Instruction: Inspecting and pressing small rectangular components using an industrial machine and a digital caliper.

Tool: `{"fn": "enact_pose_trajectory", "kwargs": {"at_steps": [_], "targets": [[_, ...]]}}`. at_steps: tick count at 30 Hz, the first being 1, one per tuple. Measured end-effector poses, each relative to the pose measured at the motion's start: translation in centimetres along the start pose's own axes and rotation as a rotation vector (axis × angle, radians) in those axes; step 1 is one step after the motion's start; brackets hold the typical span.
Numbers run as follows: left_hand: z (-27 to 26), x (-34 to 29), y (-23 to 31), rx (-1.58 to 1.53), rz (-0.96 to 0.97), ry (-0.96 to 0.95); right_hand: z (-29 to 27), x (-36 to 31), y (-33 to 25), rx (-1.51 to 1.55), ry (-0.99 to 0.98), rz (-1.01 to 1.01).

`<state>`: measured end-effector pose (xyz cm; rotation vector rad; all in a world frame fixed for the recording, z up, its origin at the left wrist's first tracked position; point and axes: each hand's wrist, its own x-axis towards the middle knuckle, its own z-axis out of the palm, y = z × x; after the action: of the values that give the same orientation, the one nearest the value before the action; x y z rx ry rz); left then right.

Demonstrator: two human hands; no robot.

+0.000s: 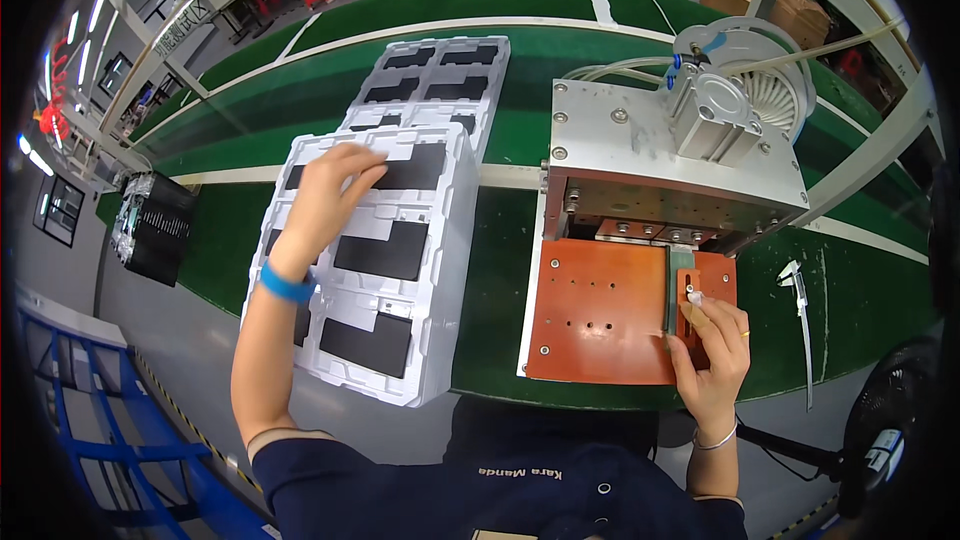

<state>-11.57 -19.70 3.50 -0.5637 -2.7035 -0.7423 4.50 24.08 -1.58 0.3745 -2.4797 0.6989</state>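
the left hand [335, 185] hangs over the upper part of a white tray [452, 240], its fingers bent and thumb drawn toward them; whether anything is pinched between them, i cannot tell. just right of its fingertips lies a flat black piece [418, 168], set in its compartment. nearer the person than that hand, two more such pieces, the middle piece [380, 250] and the lowest piece [367, 344], lie in the same column. a second tray [492, 90], also holding black pieces, is beyond the left hand. a blue wristband [287, 284] circles the wrist below it.

the right hand [716, 340] is at an orange plate [600, 285], fingers bent with their tips at a slotted orange block [690, 285], thumb near the lower end of a dark strip [672, 285]; i cannot tell whether it grips either. the strip is just left of the fingers, alongside the block. beyond this hand stands a silver press [625, 130]. to its right, a caliper [802, 310] lies on the green bench [770, 350], well apart from the fingers.
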Motion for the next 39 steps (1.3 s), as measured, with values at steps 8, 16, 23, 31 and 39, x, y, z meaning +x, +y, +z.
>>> {"fn": "enact_pose_trajectory", "kwargs": {"at_steps": [8, 16, 23, 31, 39], "targets": [[0.7, -5.7, 3.4, 0.299, 0.063, 0.007, 0.4, 0.2, -0.1, 0.024, 0.028, -0.014], [-0.5, -6.5, 1.4, 0.176, -0.048, -0.011, -1.7, -1.4, 1.5, 0.113, 0.143, 0.091], [3.2, -9.8, 18.1, 0.040, 0.092, 0.070, -2.6, -1.9, 1.9, 0.098, 0.154, 0.116], [12.2, -6.1, 20.3, -0.086, 0.142, 0.054, -1.3, 1.7, -0.3, 0.172, -0.091, -0.049], [11.9, -8.6, 19.3, -0.292, 0.247, -0.109, 0.9, 3.6, -0.4, 0.143, -0.274, -0.175]]}}
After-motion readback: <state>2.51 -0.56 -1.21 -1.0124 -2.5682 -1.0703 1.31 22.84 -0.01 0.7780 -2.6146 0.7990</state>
